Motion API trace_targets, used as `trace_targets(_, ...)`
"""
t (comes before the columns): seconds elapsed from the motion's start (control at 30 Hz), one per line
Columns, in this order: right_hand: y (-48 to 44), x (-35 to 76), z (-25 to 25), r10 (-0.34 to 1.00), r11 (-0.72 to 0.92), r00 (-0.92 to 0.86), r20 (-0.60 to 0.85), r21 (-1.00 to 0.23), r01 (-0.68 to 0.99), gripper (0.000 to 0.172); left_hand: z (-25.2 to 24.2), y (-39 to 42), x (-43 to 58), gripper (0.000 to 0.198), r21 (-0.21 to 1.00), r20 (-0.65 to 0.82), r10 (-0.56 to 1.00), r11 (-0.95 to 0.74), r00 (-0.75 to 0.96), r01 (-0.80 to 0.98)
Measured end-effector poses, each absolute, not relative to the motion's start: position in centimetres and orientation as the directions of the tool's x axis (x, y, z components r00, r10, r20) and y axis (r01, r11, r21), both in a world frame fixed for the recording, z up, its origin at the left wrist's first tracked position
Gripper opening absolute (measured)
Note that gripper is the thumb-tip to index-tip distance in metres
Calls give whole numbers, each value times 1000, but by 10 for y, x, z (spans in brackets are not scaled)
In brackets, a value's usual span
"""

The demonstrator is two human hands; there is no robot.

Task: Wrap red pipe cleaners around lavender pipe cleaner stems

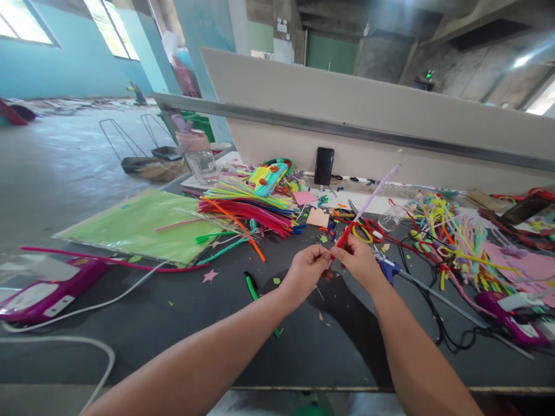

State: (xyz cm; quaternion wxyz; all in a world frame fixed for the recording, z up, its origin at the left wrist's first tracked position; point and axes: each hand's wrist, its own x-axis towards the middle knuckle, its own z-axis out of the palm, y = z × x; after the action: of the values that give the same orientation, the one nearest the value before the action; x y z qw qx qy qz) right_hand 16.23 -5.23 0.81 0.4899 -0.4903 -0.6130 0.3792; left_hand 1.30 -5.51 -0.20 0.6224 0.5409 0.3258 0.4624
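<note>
Both hands meet over the middle of the dark table, pinching pipe cleaners between the fingertips. My left hand point(306, 266) is closed at the lower end of a red pipe cleaner point(344, 237). My right hand point(359, 259) grips it just above. A pale purple pipe cleaner point(377, 192) sticks up and to the right from the red part; how the two are joined is hidden by the fingers. Behind the right hand lie yellow-handled scissors point(362, 232). To its right rests a blue glue gun point(389, 268). A green pipe cleaner point(252, 287) lies near my left wrist.
A bundle of coloured pipe cleaners point(255, 211) lies behind, beside a green sheet in plastic point(143, 225). More tangled pipe cleaners point(455, 231) are at right, with black cables point(437, 312). A phone point(324, 166) leans on the white partition point(368, 104). A bottle point(197, 153) stands back left.
</note>
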Motion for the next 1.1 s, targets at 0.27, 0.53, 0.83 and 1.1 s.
trace_targets(0.27, -52, 168, 11, 988, 155, -15, 155, -979, 135, 23, 1, -54, 10, 25, 939, 68, 867, 111, 493, -324)
trace_targets(0.53, -51, 168, 8, 987, 157, -33, 154, -984, 80, 19, 0, -53, 9, 24, 937, 46, 869, 134, 493, -324)
trace_targets(0.83, -52, 168, 9, 983, 163, -89, 158, -985, 55, 18, -1, -53, 9, 21, 866, -21, 838, 288, 545, -409)
trace_targets(1.1, -57, 172, 12, 948, 213, -226, 223, -975, -67, 20, 2, -55, 5, 11, 668, -97, 603, 629, 792, -397)
